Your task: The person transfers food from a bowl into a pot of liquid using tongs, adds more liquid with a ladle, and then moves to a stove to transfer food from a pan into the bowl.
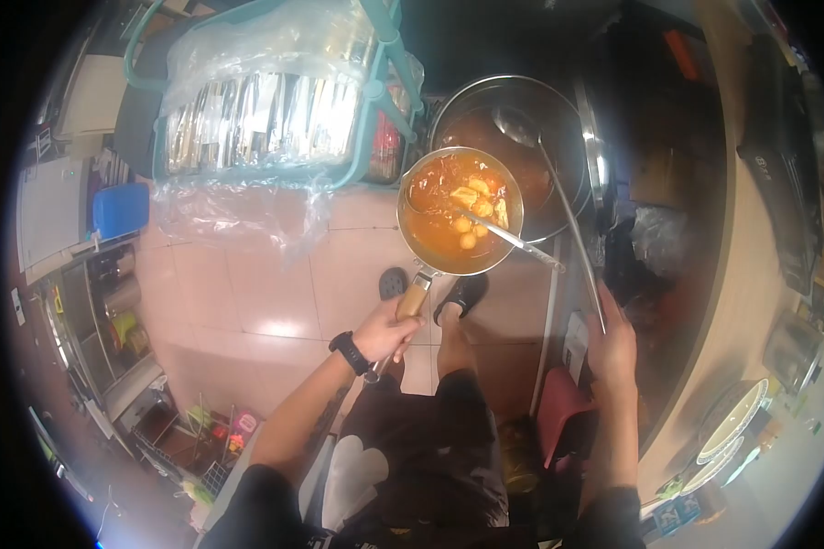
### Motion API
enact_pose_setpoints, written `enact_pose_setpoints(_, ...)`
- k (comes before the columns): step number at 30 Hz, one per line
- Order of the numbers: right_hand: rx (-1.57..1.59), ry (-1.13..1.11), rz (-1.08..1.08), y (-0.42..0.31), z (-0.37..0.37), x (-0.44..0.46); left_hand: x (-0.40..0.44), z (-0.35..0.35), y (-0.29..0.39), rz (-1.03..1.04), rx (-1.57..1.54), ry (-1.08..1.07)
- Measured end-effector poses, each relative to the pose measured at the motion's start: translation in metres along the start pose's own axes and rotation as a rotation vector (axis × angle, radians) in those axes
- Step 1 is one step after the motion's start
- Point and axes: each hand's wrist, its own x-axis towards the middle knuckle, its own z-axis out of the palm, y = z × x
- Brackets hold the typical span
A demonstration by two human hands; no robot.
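Observation:
My left hand [384, 331] is wrapped round the wooden handle [413, 298] of a small saucepan [413, 240]. Orange-red soup with several round balls and yellowish pieces fills the pan, and a metal utensil [513, 240] rests in it, its end over the rim. On the right, my right hand [612, 340] grips the long handle of a metal ladle [516, 125]. The ladle's bowl is over a large steel pot [572, 105] of dark reddish liquid. The saucepan overlaps the pot's near left edge in view.
A teal basket [380, 91] holding plastic-wrapped packets stands at the upper left, on the tiled floor side. A wooden counter edge [705, 329] runs down the right. Stacked bowls [734, 421] sit at the lower right, and a blue container [121, 210] is at the left.

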Motion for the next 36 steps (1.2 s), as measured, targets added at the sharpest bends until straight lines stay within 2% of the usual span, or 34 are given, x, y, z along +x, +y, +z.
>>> enact_pose_setpoints(2, -0.124, -0.145, 0.077, 0.007, 0.032, 0.040, -0.002, -0.003, -0.009, -0.007, 0.010, 0.004)
enact_pose_setpoints(4, -0.231, -0.352, 0.244, -0.002, 0.051, 0.077, -0.001, -0.008, -0.031, 0.030, -0.043, 0.025)
enact_pose_setpoints(7, -0.152, -0.254, 0.221, 0.037, 0.117, 0.108, -0.009, -0.011, -0.036, 0.091, -0.033, 0.010)
enact_pose_setpoints(11, -0.075, -0.201, 0.174, 0.070, 0.174, 0.133, -0.024, -0.012, -0.026, 0.036, -0.060, 0.017)
enact_pose_setpoints(13, -0.044, 0.000, -0.185, 0.074, 0.189, 0.137, -0.031, -0.010, -0.023, -0.022, -0.093, 0.026)
enact_pose_setpoints(14, -0.043, 0.004, -0.187, 0.079, 0.191, 0.139, -0.034, -0.010, -0.019, -0.019, -0.091, 0.027)
enact_pose_setpoints(16, 1.091, -0.422, 0.750, 0.059, 0.167, 0.138, -0.038, -0.008, -0.014, -0.008, -0.061, 0.060)
enact_pose_setpoints(17, 1.091, -0.421, 0.748, 0.058, 0.168, 0.135, -0.038, -0.009, -0.015, -0.006, -0.060, 0.060)
enact_pose_setpoints(19, 1.456, -0.270, 0.867, 0.072, 0.176, 0.119, -0.039, -0.011, -0.018, -0.025, -0.087, 0.064)
enact_pose_setpoints(20, 1.453, -0.268, 0.868, 0.084, 0.171, 0.113, -0.039, -0.012, -0.020, -0.025, -0.089, 0.062)
enact_pose_setpoints(22, 1.750, -0.614, 0.896, 0.105, 0.156, 0.101, -0.039, -0.015, -0.022, -0.042, -0.113, 0.043)
enact_pose_setpoints(23, 1.749, -0.610, 0.893, 0.108, 0.156, 0.093, -0.038, -0.016, -0.021, -0.038, -0.113, 0.040)
enact_pose_setpoints(25, 1.741, -0.356, 0.801, 0.109, 0.155, 0.072, -0.039, -0.016, -0.021, -0.030, -0.120, 0.046)
enact_pose_setpoints(28, 1.715, -0.237, 0.764, 0.094, 0.126, 0.043, -0.039, -0.018, -0.019, -0.019, -0.051, 0.053)
enact_pose_setpoints(32, 1.565, -0.206, 0.739, 0.036, 0.056, 0.017, -0.037, -0.018, -0.018, -0.008, -0.030, 0.077)
enact_pose_setpoints(34, 1.424, -0.092, 0.777, 0.005, 0.022, 0.006, -0.036, -0.019, -0.019, -0.010, -0.052, 0.073)
enact_pose_setpoints(36, 1.408, -0.153, 0.779, -0.011, -0.014, -0.008, -0.032, -0.020, -0.021, -0.014, -0.032, 0.069)
